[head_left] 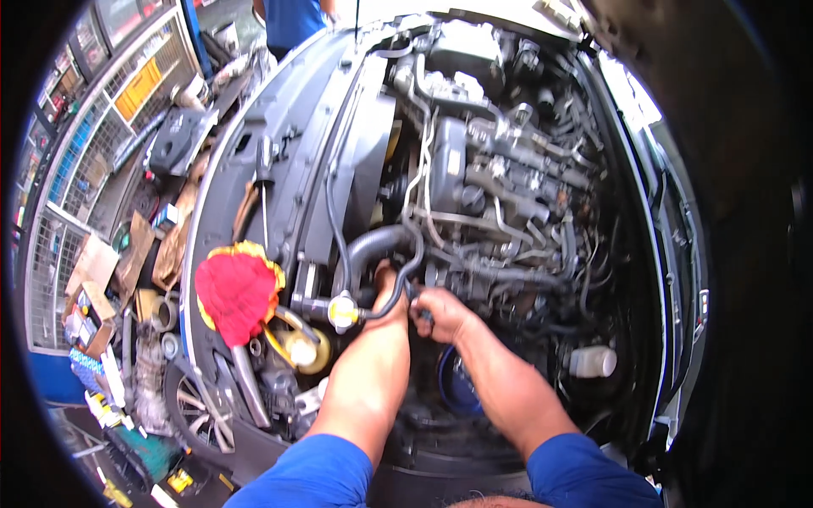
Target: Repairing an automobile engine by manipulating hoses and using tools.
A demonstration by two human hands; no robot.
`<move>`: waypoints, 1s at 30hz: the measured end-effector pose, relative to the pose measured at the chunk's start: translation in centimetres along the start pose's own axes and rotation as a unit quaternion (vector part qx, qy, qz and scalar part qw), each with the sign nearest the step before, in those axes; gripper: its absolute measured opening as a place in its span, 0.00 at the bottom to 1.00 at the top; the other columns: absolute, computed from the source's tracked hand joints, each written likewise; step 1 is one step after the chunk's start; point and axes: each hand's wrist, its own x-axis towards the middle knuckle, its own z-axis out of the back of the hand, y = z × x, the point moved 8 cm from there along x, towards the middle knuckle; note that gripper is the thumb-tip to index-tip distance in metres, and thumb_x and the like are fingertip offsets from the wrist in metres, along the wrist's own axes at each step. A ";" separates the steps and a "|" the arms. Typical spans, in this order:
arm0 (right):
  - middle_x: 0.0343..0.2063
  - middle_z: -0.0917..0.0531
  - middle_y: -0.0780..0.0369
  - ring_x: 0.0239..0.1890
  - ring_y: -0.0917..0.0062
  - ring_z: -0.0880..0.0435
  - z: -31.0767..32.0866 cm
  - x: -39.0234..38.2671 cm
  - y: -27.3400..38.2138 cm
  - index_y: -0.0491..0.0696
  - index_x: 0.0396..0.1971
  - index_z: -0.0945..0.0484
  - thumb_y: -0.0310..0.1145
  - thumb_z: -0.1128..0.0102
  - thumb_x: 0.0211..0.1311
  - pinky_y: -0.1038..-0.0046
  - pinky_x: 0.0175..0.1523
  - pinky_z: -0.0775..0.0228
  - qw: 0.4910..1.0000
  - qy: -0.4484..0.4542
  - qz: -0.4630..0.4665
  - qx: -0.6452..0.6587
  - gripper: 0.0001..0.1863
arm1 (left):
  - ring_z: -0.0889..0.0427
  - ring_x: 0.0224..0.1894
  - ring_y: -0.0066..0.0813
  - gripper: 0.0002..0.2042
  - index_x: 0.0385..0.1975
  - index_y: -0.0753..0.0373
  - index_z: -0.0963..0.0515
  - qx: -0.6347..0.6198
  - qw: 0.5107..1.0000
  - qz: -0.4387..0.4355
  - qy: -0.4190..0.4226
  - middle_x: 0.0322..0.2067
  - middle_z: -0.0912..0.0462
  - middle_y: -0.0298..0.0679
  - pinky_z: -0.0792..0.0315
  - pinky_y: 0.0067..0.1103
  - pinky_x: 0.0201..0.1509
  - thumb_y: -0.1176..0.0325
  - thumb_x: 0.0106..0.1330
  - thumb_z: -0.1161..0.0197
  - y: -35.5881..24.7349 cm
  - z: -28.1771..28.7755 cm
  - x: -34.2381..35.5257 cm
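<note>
My left hand (pixel 388 278) reaches down into the engine bay beside a thick black hose (pixel 373 247). A thinner black hose (pixel 412 262) crosses over it, and its fingers are hidden among the parts. Just to its right, my right hand (pixel 437 314) is closed around something dark that I cannot make out. Left of my left wrist is a round yellow-and-white cap (pixel 343 311) on a black neck, which the thinner hose meets. The engine (pixel 500 186) lies beyond my hands, covered with pipes and hoses.
A red cloth with a yellow edge (pixel 240 290) lies on the car's front left. Behind it a screwdriver (pixel 264 173) rests on the front panel. A yellowish reservoir (pixel 305 350) and a white one (pixel 593 361) flank my arms. Another person in blue (pixel 293 25) stands at the far left.
</note>
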 end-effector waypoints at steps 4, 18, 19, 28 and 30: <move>0.22 0.27 0.65 0.15 0.82 0.37 -0.3 0.1 0.5 0.49 0.30 0.28 0.33 0.44 0.60 0.76 0.22 0.45 0.999 -0.023 0.012 0.040 0.04 | 0.16 0.51 0.42 0.19 0.47 0.72 0.20 0.118 0.993 0.003 -0.020 0.48 0.16 0.55 0.24 0.34 0.53 0.61 0.68 0.45 0.3 0.6 -0.6; 0.17 0.27 0.64 0.13 0.79 0.36 -0.4 -0.4 0.9 0.47 0.24 0.26 0.40 0.47 0.64 0.73 0.21 0.45 0.991 -0.108 0.036 0.070 0.13 | 0.16 0.51 0.42 0.19 0.47 0.72 0.20 0.219 0.976 0.002 -0.021 0.48 0.16 0.54 0.24 0.34 0.52 0.61 0.69 0.47 -0.2 1.4 -0.4; 0.17 0.27 0.64 0.13 0.79 0.36 -0.5 -0.4 1.1 0.47 0.24 0.26 0.40 0.47 0.64 0.73 0.21 0.45 0.992 -0.096 0.051 0.071 0.13 | 0.16 0.51 0.42 0.19 0.47 0.72 0.20 0.220 0.975 0.000 -0.021 0.48 0.16 0.54 0.24 0.34 0.52 0.61 0.69 0.47 -0.2 1.4 -0.5; 0.22 0.24 0.63 0.15 0.79 0.33 -0.2 -0.5 1.4 0.47 0.30 0.27 0.38 0.47 0.66 0.74 0.20 0.43 0.994 -0.077 0.081 -0.017 0.10 | 0.16 0.51 0.42 0.19 0.47 0.71 0.19 0.237 0.971 0.001 -0.016 0.48 0.16 0.54 0.24 0.34 0.52 0.61 0.69 0.48 -0.5 1.7 -0.6; 0.22 0.24 0.63 0.15 0.80 0.33 -0.2 -0.4 1.4 0.47 0.30 0.26 0.38 0.47 0.66 0.74 0.20 0.43 0.994 -0.073 0.084 -0.020 0.10 | 0.16 0.51 0.42 0.19 0.47 0.71 0.19 0.241 0.970 -0.001 -0.016 0.48 0.16 0.54 0.24 0.35 0.52 0.61 0.70 0.49 -0.5 1.7 -0.7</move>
